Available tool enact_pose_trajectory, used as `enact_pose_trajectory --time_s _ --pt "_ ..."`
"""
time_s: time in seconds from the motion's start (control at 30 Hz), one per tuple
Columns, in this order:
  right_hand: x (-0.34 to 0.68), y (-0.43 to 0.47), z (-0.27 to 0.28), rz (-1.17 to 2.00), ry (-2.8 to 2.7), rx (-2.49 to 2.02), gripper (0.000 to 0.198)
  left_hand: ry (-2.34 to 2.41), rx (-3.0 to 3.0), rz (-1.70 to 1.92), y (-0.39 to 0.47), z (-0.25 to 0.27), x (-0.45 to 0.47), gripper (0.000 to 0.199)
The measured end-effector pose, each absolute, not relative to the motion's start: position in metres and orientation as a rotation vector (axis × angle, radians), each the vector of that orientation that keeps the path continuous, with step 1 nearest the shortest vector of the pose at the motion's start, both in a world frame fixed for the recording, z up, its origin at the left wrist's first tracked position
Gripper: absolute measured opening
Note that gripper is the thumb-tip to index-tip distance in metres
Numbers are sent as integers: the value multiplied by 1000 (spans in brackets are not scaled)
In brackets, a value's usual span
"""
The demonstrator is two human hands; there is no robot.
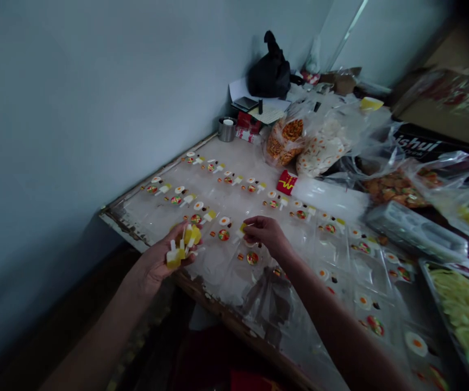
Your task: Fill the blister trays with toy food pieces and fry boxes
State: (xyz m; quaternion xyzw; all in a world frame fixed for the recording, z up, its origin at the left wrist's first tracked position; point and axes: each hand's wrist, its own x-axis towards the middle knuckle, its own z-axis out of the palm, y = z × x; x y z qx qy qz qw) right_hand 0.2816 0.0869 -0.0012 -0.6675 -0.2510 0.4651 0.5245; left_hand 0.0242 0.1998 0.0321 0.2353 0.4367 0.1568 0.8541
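My left hand [161, 259], palm up near the table's front edge, cups several small yellow-and-white popsicle-shaped pieces [181, 247]. Over the middle of the table, my right hand [266, 233] pinches at the yellow end of a similar piece [242, 228], which lies at or just above the surface. Around it are rows of clear plastic packets, each with tiny toy food pieces. Among these are a fried-egg piece [224, 221], a round red-and-green piece [223, 235] and a small burger-like piece [212, 234]. My right fingers partly cover the packet beneath them.
Clear bags hold orange pieces [285, 141] and egg pieces [324, 149]. A red packet with a yellow letter [286, 182] lies before them. At right stand a tray of pale yellow pieces [462, 309] and cardboard boxes [446, 108]. A metal cup [226, 130] stands by the wall.
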Motion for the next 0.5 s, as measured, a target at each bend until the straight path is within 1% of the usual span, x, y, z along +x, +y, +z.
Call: enact_pose_trajectory --time_s 0.07,0.17,0.27,0.4,0.5 --pt "278 89 -5 1025 -715 -1687 24 918 483 369 205 34 18 33" --pt "274 92 -10 692 -1025 -1919 17 913 477 402 210 33 8 32" --pt "278 95 -11 403 -1251 -2102 16 891 459 418 211 30 0 31" --pt "285 101 -2 289 -1480 -2205 19 874 401 414 208 27 -3 30" --pt "275 111 13 225 -1601 -2272 10 888 389 412 205 29 0 32"
